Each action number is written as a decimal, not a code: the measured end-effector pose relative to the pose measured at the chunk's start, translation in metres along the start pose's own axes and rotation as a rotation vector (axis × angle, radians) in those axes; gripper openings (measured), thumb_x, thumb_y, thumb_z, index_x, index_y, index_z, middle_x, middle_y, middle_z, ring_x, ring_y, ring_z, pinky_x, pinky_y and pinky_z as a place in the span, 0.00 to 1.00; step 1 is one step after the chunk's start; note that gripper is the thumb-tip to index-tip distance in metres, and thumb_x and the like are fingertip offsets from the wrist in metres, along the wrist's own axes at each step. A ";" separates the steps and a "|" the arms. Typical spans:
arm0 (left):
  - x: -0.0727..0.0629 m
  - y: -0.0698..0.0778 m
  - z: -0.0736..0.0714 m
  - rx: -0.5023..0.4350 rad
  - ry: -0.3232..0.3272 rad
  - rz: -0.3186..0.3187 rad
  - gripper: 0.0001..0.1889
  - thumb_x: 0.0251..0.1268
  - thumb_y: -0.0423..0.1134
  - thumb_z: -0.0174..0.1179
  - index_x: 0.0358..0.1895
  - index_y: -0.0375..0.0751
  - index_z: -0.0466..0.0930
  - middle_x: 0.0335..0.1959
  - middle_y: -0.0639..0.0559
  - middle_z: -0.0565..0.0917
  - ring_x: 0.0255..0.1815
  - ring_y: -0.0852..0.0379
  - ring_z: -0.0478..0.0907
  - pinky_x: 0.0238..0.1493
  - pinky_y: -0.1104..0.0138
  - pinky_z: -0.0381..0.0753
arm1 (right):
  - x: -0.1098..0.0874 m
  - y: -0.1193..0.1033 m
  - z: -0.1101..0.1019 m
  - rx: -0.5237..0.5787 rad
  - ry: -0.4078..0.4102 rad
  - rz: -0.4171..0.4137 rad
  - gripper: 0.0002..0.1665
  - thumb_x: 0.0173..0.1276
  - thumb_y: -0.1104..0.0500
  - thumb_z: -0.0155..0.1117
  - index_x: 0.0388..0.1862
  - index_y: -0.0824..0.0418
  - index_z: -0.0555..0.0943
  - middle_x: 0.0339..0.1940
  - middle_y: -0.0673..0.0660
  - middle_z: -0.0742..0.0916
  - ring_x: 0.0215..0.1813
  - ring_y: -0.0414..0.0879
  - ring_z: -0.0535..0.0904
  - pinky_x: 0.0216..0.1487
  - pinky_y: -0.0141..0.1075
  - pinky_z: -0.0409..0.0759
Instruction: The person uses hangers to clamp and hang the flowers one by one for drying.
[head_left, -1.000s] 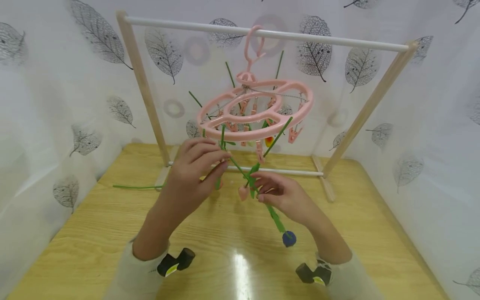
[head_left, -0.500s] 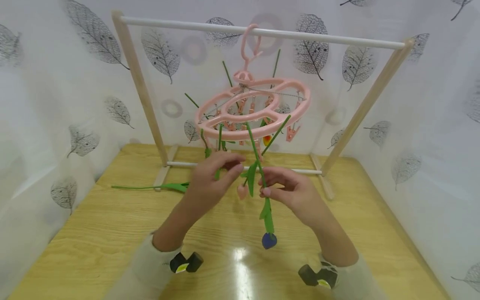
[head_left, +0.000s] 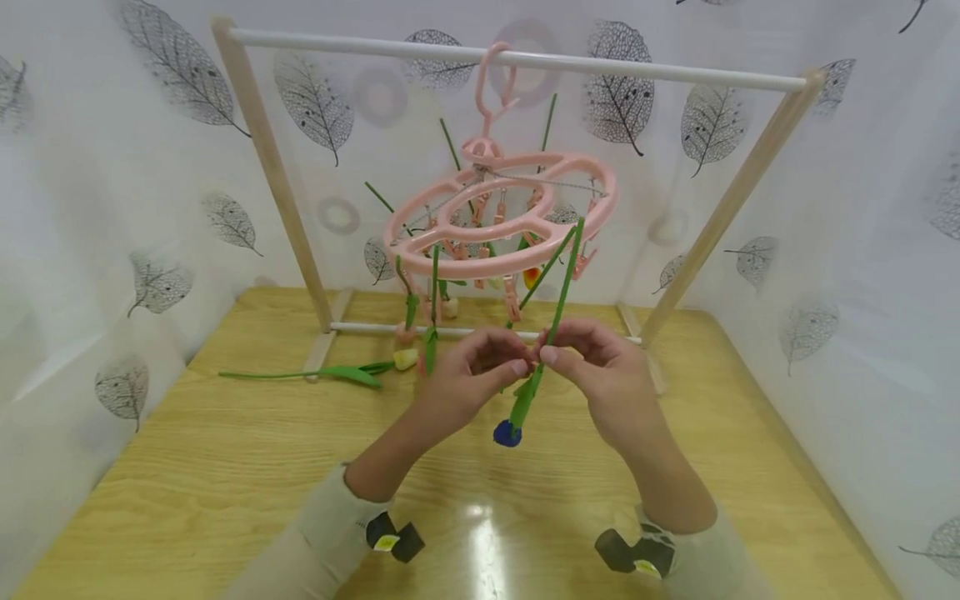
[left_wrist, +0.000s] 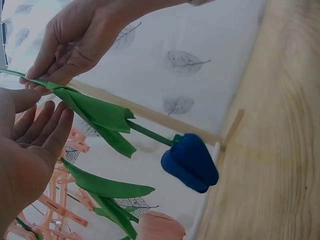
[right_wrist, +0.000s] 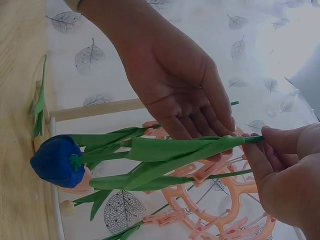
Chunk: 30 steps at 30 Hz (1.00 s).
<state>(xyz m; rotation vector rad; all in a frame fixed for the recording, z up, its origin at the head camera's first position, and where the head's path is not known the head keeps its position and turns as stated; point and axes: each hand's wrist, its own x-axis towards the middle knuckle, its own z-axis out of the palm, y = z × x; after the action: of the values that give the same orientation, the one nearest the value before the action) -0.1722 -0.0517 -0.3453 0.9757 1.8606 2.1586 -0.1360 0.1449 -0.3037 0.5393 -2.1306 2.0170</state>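
An artificial blue tulip hangs bloom down in front of the pink clip hanger. My right hand pinches its green stem between thumb and fingers, just above the leaves. My left hand is right beside it; in the left wrist view its fingers are loosely bent and hold nothing. The bloom points away from both hands there. Behind the leaves in the right wrist view are pink clips and another tulip's leaves. A pink bloom shows low in the left wrist view.
The hanger hooks over a white rod on a wooden frame. Several tulips hang from its clips, stems upward. A yellow tulip lies on the wooden table at left. A leaf-printed curtain surrounds the table.
My left hand has let go of the stem, dropped and moved right to beside the right hand. The blue tulip has swung round, its stem top to the right and its bloom to the left.
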 end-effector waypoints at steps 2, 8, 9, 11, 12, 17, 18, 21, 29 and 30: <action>0.000 0.000 0.000 0.007 -0.010 -0.003 0.10 0.74 0.32 0.59 0.54 0.37 0.77 0.52 0.43 0.82 0.54 0.48 0.82 0.58 0.55 0.83 | 0.000 0.000 0.001 0.016 0.020 -0.020 0.10 0.70 0.68 0.66 0.49 0.67 0.81 0.43 0.49 0.88 0.51 0.44 0.84 0.54 0.34 0.84; 0.000 -0.002 -0.001 0.081 -0.055 0.007 0.14 0.73 0.33 0.60 0.58 0.41 0.77 0.54 0.46 0.82 0.54 0.51 0.82 0.56 0.61 0.83 | 0.002 0.004 0.006 0.070 0.079 -0.058 0.11 0.67 0.73 0.66 0.48 0.70 0.81 0.44 0.52 0.88 0.52 0.44 0.84 0.52 0.33 0.84; 0.000 -0.003 -0.001 0.090 -0.059 0.006 0.14 0.73 0.33 0.60 0.59 0.42 0.77 0.54 0.46 0.82 0.54 0.51 0.81 0.56 0.61 0.83 | 0.002 0.005 0.007 0.075 0.088 -0.069 0.11 0.67 0.73 0.66 0.48 0.70 0.81 0.45 0.53 0.87 0.52 0.44 0.84 0.52 0.33 0.84; 0.000 -0.003 -0.001 0.106 -0.066 0.006 0.17 0.73 0.33 0.60 0.61 0.42 0.76 0.54 0.46 0.81 0.54 0.51 0.81 0.56 0.61 0.82 | 0.002 0.006 0.008 0.089 0.104 -0.094 0.11 0.66 0.74 0.66 0.47 0.71 0.81 0.45 0.56 0.87 0.52 0.46 0.84 0.53 0.34 0.84; 0.000 -0.003 -0.001 0.119 -0.067 0.006 0.18 0.73 0.33 0.60 0.63 0.43 0.76 0.54 0.46 0.81 0.53 0.51 0.80 0.56 0.61 0.82 | 0.002 0.006 0.009 0.090 0.110 -0.111 0.11 0.66 0.75 0.66 0.47 0.72 0.80 0.46 0.57 0.86 0.52 0.46 0.84 0.54 0.35 0.84; -0.001 -0.003 -0.001 0.169 -0.066 0.001 0.22 0.73 0.34 0.60 0.68 0.48 0.75 0.56 0.50 0.80 0.51 0.52 0.79 0.52 0.62 0.83 | 0.003 0.009 0.010 0.060 0.119 -0.216 0.12 0.66 0.75 0.66 0.48 0.74 0.81 0.49 0.62 0.83 0.54 0.48 0.84 0.59 0.37 0.82; -0.001 -0.003 -0.002 0.176 -0.068 0.003 0.22 0.73 0.34 0.60 0.68 0.49 0.75 0.56 0.50 0.79 0.51 0.52 0.79 0.51 0.62 0.83 | 0.003 0.010 0.011 0.056 0.118 -0.234 0.12 0.66 0.76 0.65 0.48 0.76 0.81 0.50 0.62 0.82 0.54 0.47 0.83 0.59 0.36 0.82; -0.001 -0.003 -0.002 0.187 -0.077 0.008 0.21 0.74 0.35 0.60 0.68 0.50 0.75 0.58 0.51 0.79 0.51 0.52 0.79 0.50 0.61 0.84 | 0.004 0.011 0.011 0.064 0.115 -0.268 0.13 0.66 0.77 0.65 0.49 0.78 0.80 0.51 0.60 0.81 0.55 0.47 0.83 0.58 0.34 0.82; -0.002 -0.001 -0.002 0.170 -0.091 0.011 0.24 0.72 0.32 0.60 0.70 0.46 0.73 0.63 0.50 0.78 0.49 0.52 0.78 0.48 0.64 0.83 | 0.005 0.015 0.013 0.035 0.113 -0.286 0.13 0.65 0.78 0.64 0.49 0.77 0.80 0.53 0.61 0.79 0.55 0.46 0.82 0.58 0.32 0.82; -0.002 -0.001 -0.002 0.166 -0.093 0.012 0.25 0.72 0.31 0.60 0.70 0.45 0.73 0.64 0.49 0.78 0.49 0.52 0.78 0.48 0.65 0.83 | 0.005 0.016 0.013 0.029 0.112 -0.287 0.13 0.65 0.78 0.64 0.49 0.77 0.80 0.53 0.62 0.79 0.55 0.46 0.82 0.58 0.32 0.82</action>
<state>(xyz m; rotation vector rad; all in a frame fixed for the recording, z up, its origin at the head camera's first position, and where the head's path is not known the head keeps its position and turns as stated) -0.1726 -0.0543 -0.3472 1.1008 2.0200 1.9536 -0.1449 0.1320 -0.3179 0.6766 -1.8434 1.8755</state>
